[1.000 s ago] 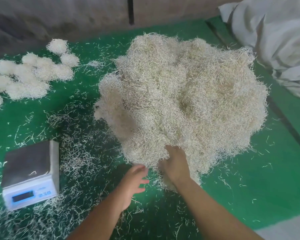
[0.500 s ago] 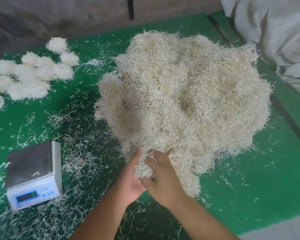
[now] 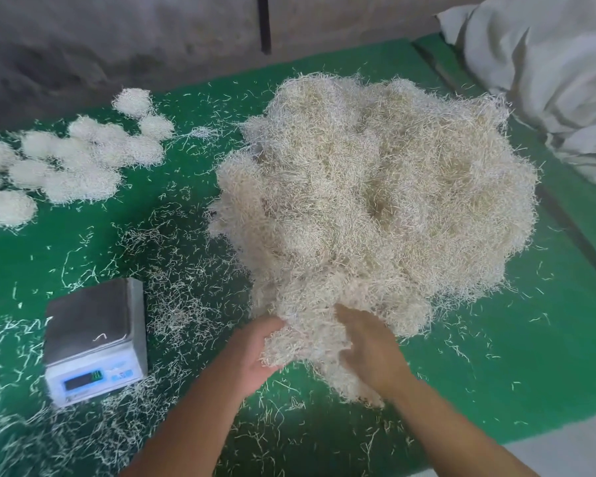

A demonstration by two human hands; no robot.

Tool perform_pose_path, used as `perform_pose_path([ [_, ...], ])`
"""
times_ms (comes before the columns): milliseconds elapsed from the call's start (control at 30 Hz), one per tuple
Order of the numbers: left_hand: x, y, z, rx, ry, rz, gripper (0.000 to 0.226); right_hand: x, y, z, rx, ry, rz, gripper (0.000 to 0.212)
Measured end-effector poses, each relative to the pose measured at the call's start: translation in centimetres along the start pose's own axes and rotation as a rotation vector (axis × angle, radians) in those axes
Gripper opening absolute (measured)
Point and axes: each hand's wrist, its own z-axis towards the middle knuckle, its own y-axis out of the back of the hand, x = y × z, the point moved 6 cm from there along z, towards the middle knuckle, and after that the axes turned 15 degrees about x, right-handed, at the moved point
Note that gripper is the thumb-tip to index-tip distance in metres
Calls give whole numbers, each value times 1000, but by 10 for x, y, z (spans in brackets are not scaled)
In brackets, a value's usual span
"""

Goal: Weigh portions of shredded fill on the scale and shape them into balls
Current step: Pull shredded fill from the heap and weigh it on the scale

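Clump [image 3: 303, 342] now cupped between both hands.

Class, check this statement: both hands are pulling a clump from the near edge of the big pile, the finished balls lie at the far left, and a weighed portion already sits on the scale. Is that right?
Not quite. In the head view the scale carries no portion, only a stray strand or two. The rest holds: the left hand and right hand gather a clump at the pile's near edge, and the balls lie far left.
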Motion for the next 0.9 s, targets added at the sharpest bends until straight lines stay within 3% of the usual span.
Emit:
perform_pose_path([
  [133,-1,11,-11,44,47,18,90,-36,22,7,-159,-218,20,65],
  [267,-1,40,-31,-2,82,97,93,-62,67,-6,-413,-376,190,48],
  [333,0,44,-42,-17,92,177,93,-59,85,-10,-449,-409,212,45],
  [433,0,29,-54,49,69,274,76,-22,81,-8,-226,-380,132,87],
  [500,-9,21,-57,106,-19,414,76,25,64,-10,-131,-166,50,114],
  [567,-13,10,-60,166,-74,542,80,73,42,-15,-100,106,-41,124],
  [633,-19,1,-62,222,-65,599,82,100,21,-13,-36,248,-122,133],
  [700,-18,2,-58,230,-37,587,82,112,11,-6,29,310,-163,126],
  [767,-23,3,-57,213,-34,641,81,112,11,-1,51,325,-156,97],
  [833,-28,9,-61,168,-57,680,77,103,17,3,53,279,-83,79],
  [900,-28,15,-66,103,-62,658,73,94,22,5,62,223,-53,73],
])
